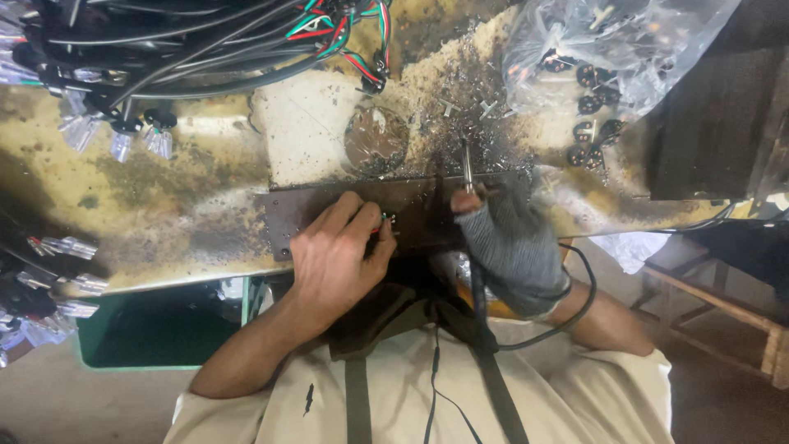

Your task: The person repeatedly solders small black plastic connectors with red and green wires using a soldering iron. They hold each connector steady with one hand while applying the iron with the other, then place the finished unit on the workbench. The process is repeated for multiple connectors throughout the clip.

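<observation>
Head view:
Left hand [339,256]: pinched shut on small wired part [386,220] — over dark metal plate [345,210] at worktop's [189,181] near edge.
Right hand [509,247]: gloved, gripping soldering iron [466,168] — tip pointing toward far edge.
Plastic bag [608,49]: far right corner.

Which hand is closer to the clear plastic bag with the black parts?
Right. The gloved right hand with the soldering iron lies below the plastic bag; the bare left hand is farther left.

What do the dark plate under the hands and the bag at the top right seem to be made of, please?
The dark plate looks like metal: flat, rigid, dull brown and matt, with small holes near its edge. The bag looks like thin clear plastic film: crinkled, glossy, its dark contents showing through.
</observation>
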{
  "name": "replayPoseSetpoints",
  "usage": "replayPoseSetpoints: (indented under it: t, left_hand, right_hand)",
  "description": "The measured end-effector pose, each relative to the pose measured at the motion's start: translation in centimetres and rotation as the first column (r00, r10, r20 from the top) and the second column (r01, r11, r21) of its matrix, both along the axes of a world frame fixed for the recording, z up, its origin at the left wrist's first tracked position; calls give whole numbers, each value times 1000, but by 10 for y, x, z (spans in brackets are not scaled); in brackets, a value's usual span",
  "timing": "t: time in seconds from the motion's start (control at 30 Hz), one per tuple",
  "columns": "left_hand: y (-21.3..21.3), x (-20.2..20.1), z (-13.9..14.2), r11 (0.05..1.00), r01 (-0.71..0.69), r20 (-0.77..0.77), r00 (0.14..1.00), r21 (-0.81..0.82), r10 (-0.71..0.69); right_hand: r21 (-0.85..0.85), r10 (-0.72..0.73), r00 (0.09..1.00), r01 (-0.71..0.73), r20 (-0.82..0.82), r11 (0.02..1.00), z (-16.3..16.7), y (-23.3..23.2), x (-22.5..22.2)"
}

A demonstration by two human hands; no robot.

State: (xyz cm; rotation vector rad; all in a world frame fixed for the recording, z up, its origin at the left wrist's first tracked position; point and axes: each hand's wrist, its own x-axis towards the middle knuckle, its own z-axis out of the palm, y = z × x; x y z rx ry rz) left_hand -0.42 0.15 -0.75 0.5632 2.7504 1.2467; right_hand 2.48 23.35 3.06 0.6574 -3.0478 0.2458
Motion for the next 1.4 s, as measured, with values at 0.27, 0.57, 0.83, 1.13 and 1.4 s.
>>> replayPoseSetpoints:
  t: [0.27, 0.57, 0.83, 1.13, 1.4]
  left_hand:
    - [1, 1, -2, 1000, -9, -14, 1000, 2, 9]
    - [3, 2, -3, 999, -26, 16, 1000, -20, 27]
    - [3, 3, -2, 999, -29, -12, 1000, -39, 28]
    - [5, 2, -2, 998, -56, -35, 998, -41, 55]
    - [5, 2, -3, 998, -41, -23, 999, -45, 40]
  right_hand:
    - [-82, -203, 973, 212, 114, 974, -19, 5, 14]
    - [-685, -251, 894, 446, 371, 577, -37, 36, -22]
    - [-738, -315, 832, 552, 457, 388, -79, -17, 22]
    - [-743, -350, 920, 358, 176, 566, -51, -11, 21]
    - [-489, -89, 973, 184, 211, 853, -37, 0, -14]
